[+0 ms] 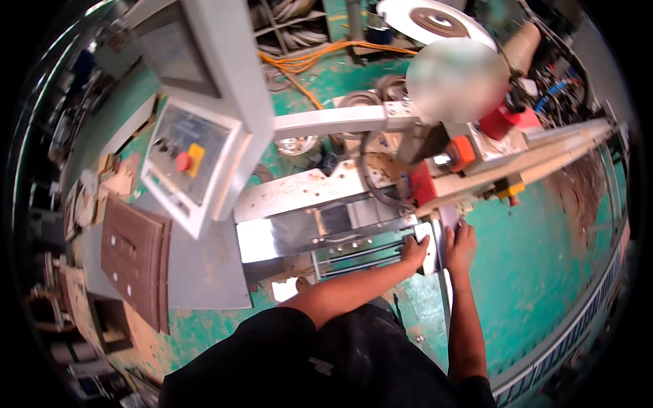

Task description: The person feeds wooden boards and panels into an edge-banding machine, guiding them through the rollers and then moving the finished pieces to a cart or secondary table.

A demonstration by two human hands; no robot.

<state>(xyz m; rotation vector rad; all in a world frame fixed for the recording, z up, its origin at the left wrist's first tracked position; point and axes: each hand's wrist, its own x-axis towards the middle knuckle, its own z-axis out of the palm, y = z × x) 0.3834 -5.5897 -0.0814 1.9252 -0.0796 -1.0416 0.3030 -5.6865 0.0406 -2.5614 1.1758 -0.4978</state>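
My left hand [413,252] is at the side of a white plate with rounded corners [428,257], fingers curled and thumb lying against it. Just to the right, my right hand [461,249] grips the edge of a narrow greyish-brown strip [447,219], its fingers bent toward the far end. The strip stands close beside the plate, below the machine's wooden beam, and part of it is hidden by my fingers. A metal machine bed [292,234] and two dark guide rods [360,259] extend left from my left hand.
A control panel [187,160] with a red button stands on the left. Stacked brown boards [129,255] lie on a grey table [204,279]. A red-and-orange machine head [461,154] sits just beyond my hands, with a white reel [388,13] farther off. Orange cable [306,61] crosses the green floor.
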